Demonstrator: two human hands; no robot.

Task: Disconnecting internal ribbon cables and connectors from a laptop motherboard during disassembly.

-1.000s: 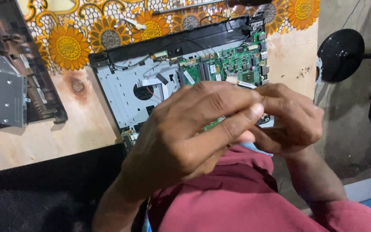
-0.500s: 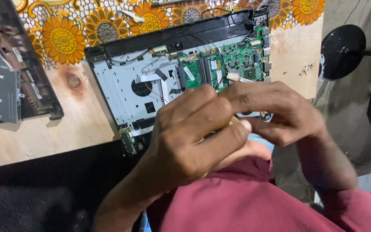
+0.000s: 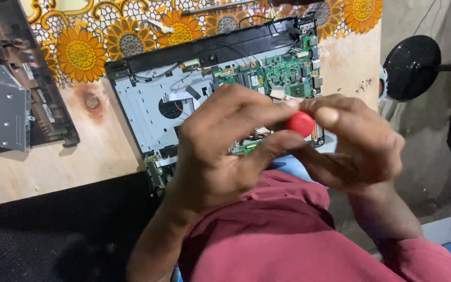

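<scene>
Head view: red round-ended tool (image 3: 301, 124) pinched between left hand (image 3: 220, 151) and right hand (image 3: 356, 146), both clenched around it, above the opened laptop chassis (image 3: 152, 109). Hands hide the chassis's near half. Green motherboard (image 3: 280, 75) at its far right; optical drive (image 3: 1, 112) well left; black round base (image 3: 411, 68) right; sunflower cloth (image 3: 82, 52) behind.
</scene>
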